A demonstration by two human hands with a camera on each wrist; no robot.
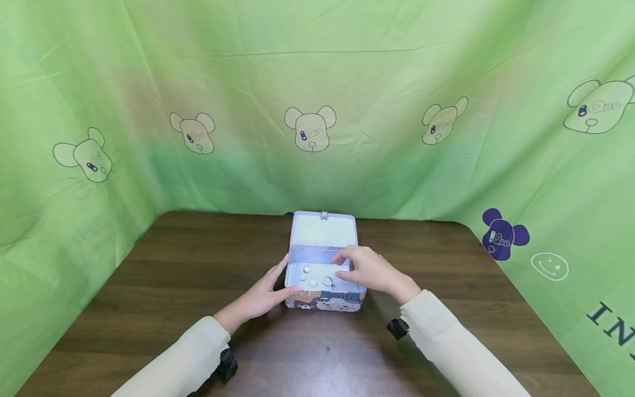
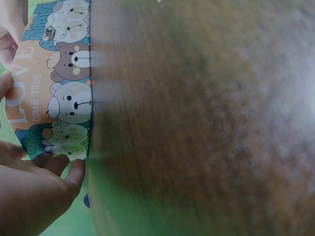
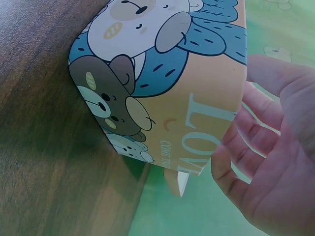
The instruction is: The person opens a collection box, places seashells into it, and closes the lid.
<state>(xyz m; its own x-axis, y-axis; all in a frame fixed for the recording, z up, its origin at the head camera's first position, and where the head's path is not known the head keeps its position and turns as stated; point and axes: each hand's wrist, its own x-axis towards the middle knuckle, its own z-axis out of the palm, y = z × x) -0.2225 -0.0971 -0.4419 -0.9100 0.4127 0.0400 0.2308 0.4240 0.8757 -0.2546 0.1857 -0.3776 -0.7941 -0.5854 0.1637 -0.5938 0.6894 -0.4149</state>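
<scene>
A lunchbox-style tin (image 1: 324,301) stands on the table with its lid (image 1: 323,229) raised at the back. Cartoon bears and the words "LOVE COME TRUE" decorate its outside, also seen in both wrist views. Several small whitish pieces (image 1: 307,269) lie inside on the pale floor; their kind is too small to tell. My left hand (image 1: 263,295) grips the tin's left side, thumb over the front rim and fingers along the side wall. Above the right part of the tin is my right hand (image 1: 369,268), fingers bent loosely and thumb apart from the index finger. Nothing shows between them.
The brown wooden table (image 1: 213,248) extends around the tin on all sides. A green curtain (image 1: 258,176) printed with bear heads hangs behind and along both sides. A metal clasp (image 1: 324,215) sits on the lid's upper edge. Black wrist cameras (image 1: 227,365) are worn at both sleeves.
</scene>
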